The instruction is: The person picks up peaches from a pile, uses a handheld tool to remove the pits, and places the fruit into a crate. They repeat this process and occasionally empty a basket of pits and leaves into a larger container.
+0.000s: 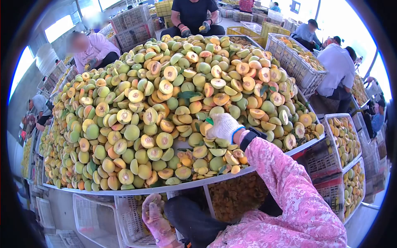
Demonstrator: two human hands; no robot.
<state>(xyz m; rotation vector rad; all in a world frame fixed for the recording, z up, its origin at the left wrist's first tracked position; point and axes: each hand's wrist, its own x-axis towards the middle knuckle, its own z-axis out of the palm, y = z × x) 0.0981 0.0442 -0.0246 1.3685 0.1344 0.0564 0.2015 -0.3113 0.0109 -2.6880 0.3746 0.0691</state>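
My right hand (223,128), in a white knitted glove, reaches over the heap of halved and whole apricots (165,140). Its fingers are closed around a small bright green object (209,120), mostly hidden, whose kind I cannot make out. Green and orange fruit halves lie right around the fingertips. My left hand (155,213), in a stained pinkish glove, is held low in front of the table edge, above a white crate (128,215). Its fingers are apart and slightly curled, with nothing visible in them.
The table's metal rim (136,190) curves in front of me. Beneath it sits a bin of brown fruit scraps (237,196). Filled crates (345,138) are stacked at right. A person in black (194,14) works opposite; another in lilac (95,49) sits at left.
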